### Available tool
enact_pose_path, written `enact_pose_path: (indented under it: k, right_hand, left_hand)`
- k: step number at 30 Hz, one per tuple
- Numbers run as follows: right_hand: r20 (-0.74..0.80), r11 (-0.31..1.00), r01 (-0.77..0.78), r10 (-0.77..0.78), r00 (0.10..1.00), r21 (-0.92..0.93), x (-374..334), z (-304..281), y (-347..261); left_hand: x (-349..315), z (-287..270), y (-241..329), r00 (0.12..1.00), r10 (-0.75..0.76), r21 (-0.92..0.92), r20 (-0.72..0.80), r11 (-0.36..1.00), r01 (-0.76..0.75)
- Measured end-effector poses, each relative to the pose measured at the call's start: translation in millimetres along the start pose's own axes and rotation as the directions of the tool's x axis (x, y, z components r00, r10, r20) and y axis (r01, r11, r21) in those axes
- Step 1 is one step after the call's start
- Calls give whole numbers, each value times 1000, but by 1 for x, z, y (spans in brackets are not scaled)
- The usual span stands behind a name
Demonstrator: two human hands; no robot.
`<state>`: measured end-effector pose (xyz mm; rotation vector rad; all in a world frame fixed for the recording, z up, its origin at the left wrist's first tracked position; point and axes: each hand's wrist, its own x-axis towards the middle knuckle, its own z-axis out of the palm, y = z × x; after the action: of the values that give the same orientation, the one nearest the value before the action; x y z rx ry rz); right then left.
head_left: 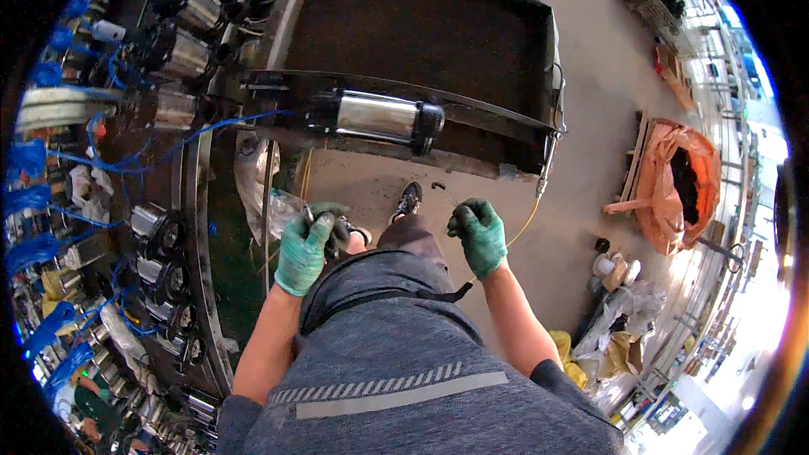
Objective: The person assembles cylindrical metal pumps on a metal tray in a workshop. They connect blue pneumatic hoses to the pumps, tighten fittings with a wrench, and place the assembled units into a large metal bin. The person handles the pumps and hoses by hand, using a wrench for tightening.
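Note:
Both my hands wear green work gloves with dark fingertips. In front of my left thigh, my left hand (302, 259) is closed, fingers curled round something small and dark that I cannot make out. My right hand (483, 243) is raised apart from it, thumb and fingers pinched together; a thin dark line seems to stick out from the tips, too fine to name. Ahead of both hands a shiny steel motor-like cylinder (376, 116) with black ends lies crosswise on a dark metal rail (497, 122). A blue cable (232, 121) runs left from it. Neither hand touches the cylinder.
Beyond the rail is a dark metal tray (421, 25). Many similar steel cylinders (181, 52) with blue cables crowd the left side. A clear plastic bag (282, 209) hangs by my left hand. An orange sack (666, 232) and plastic wrapping (632, 307) lie on the right.

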<state>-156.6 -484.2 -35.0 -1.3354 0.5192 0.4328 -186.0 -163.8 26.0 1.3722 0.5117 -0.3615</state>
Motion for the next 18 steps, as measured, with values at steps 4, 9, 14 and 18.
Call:
enact_pose_path:
  k: [4,9,14,18]
  right_hand:
    - [266,996,28,-3,964,-90,-33,67,-50]
    - [616,941,132,96,782,-313,-52,151,-89]
    - [752,696,465,164,638,-547,-74,238,-100]
    - [956,387,879,28,291,-279,-84,306,-93]
  left_hand:
    - [-5,-12,-3,966,259,30,7,965,-259]
    - [-31,-56,43,763,629,254,150,721,-645]
    - [-62,-113,23,806,520,356,281,724,-591]
    - [-100,-148,16,891,445,156,93,877,-455]
